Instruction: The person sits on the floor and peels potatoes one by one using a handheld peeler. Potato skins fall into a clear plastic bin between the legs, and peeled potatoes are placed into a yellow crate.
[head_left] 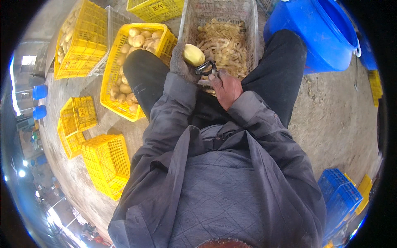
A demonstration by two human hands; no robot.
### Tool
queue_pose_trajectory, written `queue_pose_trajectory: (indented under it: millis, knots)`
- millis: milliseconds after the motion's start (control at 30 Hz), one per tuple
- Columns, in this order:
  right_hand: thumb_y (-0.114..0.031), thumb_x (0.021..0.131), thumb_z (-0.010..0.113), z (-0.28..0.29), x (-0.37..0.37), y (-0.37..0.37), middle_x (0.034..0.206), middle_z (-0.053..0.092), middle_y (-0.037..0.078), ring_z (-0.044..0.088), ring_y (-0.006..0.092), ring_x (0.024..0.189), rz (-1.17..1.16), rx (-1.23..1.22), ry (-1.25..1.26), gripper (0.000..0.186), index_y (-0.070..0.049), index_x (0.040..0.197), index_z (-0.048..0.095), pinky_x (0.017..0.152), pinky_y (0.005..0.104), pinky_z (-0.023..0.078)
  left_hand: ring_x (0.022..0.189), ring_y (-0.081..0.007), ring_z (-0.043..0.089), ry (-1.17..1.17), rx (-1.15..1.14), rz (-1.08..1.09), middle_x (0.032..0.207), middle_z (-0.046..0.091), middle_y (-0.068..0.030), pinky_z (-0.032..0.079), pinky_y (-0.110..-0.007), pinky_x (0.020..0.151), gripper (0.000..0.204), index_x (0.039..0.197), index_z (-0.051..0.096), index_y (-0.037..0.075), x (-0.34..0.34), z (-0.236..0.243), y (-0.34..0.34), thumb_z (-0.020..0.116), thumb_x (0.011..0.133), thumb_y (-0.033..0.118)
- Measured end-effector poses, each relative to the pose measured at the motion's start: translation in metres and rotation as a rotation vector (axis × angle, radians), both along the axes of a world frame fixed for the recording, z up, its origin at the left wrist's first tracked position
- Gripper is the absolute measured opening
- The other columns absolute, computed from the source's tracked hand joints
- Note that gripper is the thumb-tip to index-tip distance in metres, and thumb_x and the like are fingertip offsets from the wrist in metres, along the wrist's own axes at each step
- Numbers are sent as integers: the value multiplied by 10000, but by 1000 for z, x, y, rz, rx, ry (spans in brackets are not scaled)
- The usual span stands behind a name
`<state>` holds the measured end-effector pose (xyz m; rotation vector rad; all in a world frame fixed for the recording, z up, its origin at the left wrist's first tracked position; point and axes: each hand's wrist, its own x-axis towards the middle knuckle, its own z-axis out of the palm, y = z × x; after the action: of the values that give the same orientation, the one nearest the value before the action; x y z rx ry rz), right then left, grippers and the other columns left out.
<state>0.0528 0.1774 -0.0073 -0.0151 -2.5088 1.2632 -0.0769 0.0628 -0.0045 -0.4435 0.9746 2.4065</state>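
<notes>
Now my left hand point(182, 64) grips the potato point(194, 54), and my right hand point(227, 89) grasps the peeler point(205, 67). Light, even strokes should work best.

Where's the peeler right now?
In the head view, the peeler is at the upper middle, gripped by the right hand, just below and right of the potato in the left hand.

The peeled potato point(194, 55) looks smooth, the glove point(180, 65) matt cloth, the far right barrel point(308, 37) glossy plastic, the floor point(335, 111) rough.
</notes>
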Motion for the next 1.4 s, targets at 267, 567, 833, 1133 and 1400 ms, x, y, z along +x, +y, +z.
queue_pose_trajectory:
  millis: [267,567,833,1133,1400]
  knots:
    - [-284,982,538,9,-13,-1,735,573,259,572,482,703,18,53,-64,310,9,880,536,588,519,420,777,-299,632,-20,-123,-42,894,597,-103,580,-477,654,315,1084,538,104,-6,-2,-3,597,858,317]
    - [-255,969,555,-25,-9,1,727,584,268,583,486,720,51,100,-182,293,32,916,573,602,512,430,817,-367,639,-196,85,151,827,631,-185,567,-516,767,356,990,556,17,-19,8,-21,524,882,355]
    - [-271,967,575,15,-15,-1,725,566,279,575,495,730,-12,-4,-64,311,34,912,547,584,488,427,838,-362,631,-17,74,102,921,609,-164,557,-563,737,374,1077,534,76,-15,12,-23,573,893,400]
    - [-283,949,585,-14,-19,-6,755,574,288,577,494,727,-9,164,-14,321,35,921,549,607,494,454,802,-312,656,42,-36,103,900,623,-157,580,-442,709,436,1118,476,17,-18,-7,-19,614,877,353]
    - [-297,957,557,16,-23,-1,768,614,282,635,435,743,4,-67,-161,325,26,980,588,644,498,481,901,-280,605,-50,111,25,915,594,-72,541,-456,780,289,1051,548,121,-24,-1,-30,620,838,303]
